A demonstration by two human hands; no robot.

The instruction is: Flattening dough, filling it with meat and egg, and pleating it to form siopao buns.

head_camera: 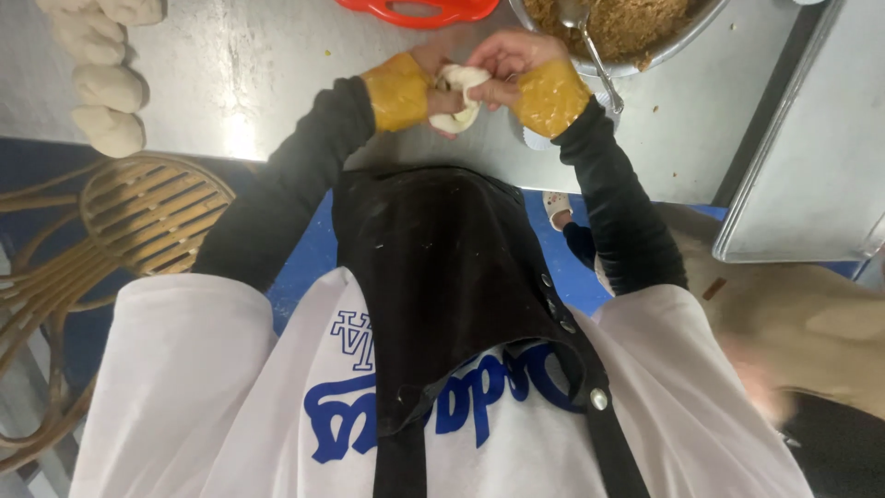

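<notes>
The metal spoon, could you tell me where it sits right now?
In the head view, the metal spoon rests in the round metal bowl of brown crumbly filling, top right, just beyond the right hand.

Sitting about a steel worktop [277, 65].
Lying in a row at the left edge: pale dough balls [109, 88]. Resting at the far edge: a red plastic handle [419, 11] and a metal bowl [616, 66] of brown crumbly filling [636, 23] with a spoon [590, 46] leaning in it. Standing beside: a wicker chair [147, 212]; lying right, a metal tray [811, 166].
</notes>
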